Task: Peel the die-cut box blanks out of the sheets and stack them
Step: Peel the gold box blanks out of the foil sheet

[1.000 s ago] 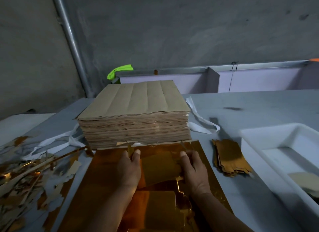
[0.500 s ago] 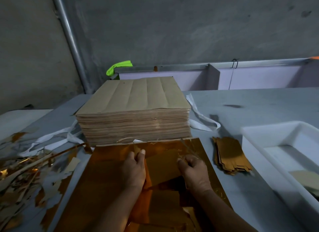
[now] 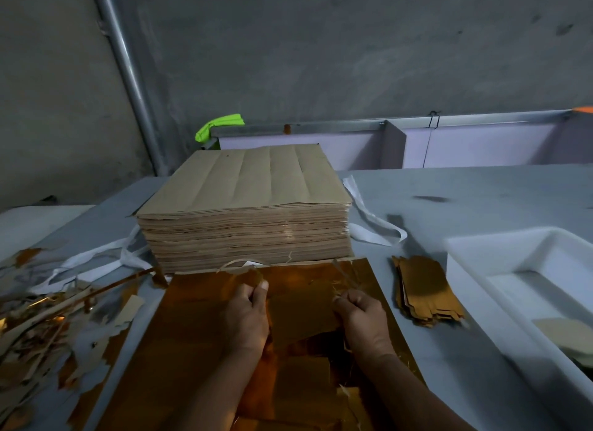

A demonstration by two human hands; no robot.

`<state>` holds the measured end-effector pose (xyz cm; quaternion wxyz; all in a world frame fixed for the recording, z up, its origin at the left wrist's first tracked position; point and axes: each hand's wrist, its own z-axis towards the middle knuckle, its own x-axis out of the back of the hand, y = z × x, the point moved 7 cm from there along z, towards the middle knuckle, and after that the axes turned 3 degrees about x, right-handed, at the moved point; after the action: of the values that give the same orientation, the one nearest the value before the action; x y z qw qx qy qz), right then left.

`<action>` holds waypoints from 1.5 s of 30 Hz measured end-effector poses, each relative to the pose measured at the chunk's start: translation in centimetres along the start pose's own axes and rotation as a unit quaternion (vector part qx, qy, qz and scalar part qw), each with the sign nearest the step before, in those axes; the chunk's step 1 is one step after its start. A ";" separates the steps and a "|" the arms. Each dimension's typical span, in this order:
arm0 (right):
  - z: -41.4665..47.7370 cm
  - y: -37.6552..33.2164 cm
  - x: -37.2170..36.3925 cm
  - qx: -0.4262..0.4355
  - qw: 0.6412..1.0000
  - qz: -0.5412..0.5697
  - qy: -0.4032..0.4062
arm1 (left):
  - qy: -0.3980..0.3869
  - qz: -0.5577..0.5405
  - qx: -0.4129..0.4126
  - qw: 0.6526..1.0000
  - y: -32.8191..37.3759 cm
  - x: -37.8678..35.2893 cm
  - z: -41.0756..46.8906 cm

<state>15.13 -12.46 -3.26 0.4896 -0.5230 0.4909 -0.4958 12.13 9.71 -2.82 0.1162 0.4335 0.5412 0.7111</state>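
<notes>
Gold foil sheet (image 3: 199,334) lies flat on the desk (image 3: 465,186), its far edge butted against the tall stack of kraft-backed sheets (image 3: 244,186). Foil is glossy amber and mirror-like. Its far edge is torn, with thin frayed slivers curling up.

One box blank (image 3: 301,312) sits mid-sheet between both hands, a darker matte-looking gold panel with its near edge ragged and raised off the sheet.

Left hand (image 3: 247,318): fingers curled, thumb and fingertips pinching the blank's left edge. Right hand (image 3: 362,321): curled tight, pinching the blank's right edge, frayed slivers just beyond its knuckles.

Peeled blanks (image 3: 423,289) are stacked gold-side up on the desk right of the sheet, loosely aligned, just beside the white tray (image 3: 475,270). Scrap pile (image 3: 41,315) of gold and kraft offcuts is at left. White strapping (image 3: 372,218) trails out on both sides of the sheet stack.

Versus 1 s ago: the left hand's fingers were laid out straighter along the sheet's far edge, now they're bunched into a pinch. The right hand has closed up too. The blank has come further loose and its near edge sits higher. Both stacks unchanged.
</notes>
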 end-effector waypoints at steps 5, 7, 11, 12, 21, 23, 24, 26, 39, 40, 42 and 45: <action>0.0 0.0 0.1 -0.001 1.000 0.007 -0.001 | 0.006 -0.022 0.011 1.000 0.2 0.3 -0.3; -0.1 0.1 0.3 -0.004 1.000 0.016 0.002 | 0.007 -0.030 0.015 0.999 0.2 0.4 -0.5; 0.0 0.4 0.7 -0.024 0.997 0.067 0.025 | 0.014 -0.075 0.022 0.997 0.2 0.5 -0.5; 0.0 0.4 0.9 -0.029 0.995 0.087 0.032 | 0.018 -0.086 0.024 0.996 0.1 0.5 -0.6; -0.3 -0.2 0.8 -0.014 0.992 0.124 0.031 | 0.079 0.007 -0.036 0.996 0.8 1.6 -1.3; -0.3 -0.2 0.8 -0.013 0.993 0.117 0.032 | 0.081 0.001 -0.037 0.996 0.9 1.6 -1.4; -0.2 -0.2 0.8 -0.011 0.993 0.112 0.032 | 0.084 -0.007 -0.033 0.996 0.9 1.7 -1.4; -0.2 -0.3 0.8 -0.011 0.994 0.108 0.027 | 0.097 -0.027 -0.015 0.995 0.8 1.9 -1.3; -0.3 -0.4 0.5 -0.002 0.994 0.104 0.010 | -0.137 -0.184 0.091 0.969 3.6 -1.7 -1.9; -0.3 -0.5 0.5 0.001 0.995 0.102 0.009 | -0.144 -0.199 0.108 0.963 3.3 -1.9 -2.0; -0.3 -0.5 0.5 0.003 0.995 0.099 0.008 | -0.138 -0.210 0.122 0.960 3.0 -1.9 -2.0; -0.3 -0.4 0.5 -0.001 0.994 0.108 0.015 | -0.123 -0.209 0.121 0.963 2.7 -1.6 -1.8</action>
<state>14.84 -12.95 -2.83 0.5326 -0.4602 0.5517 -0.4475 12.58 6.47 -1.26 0.2742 0.4056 0.6836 0.5414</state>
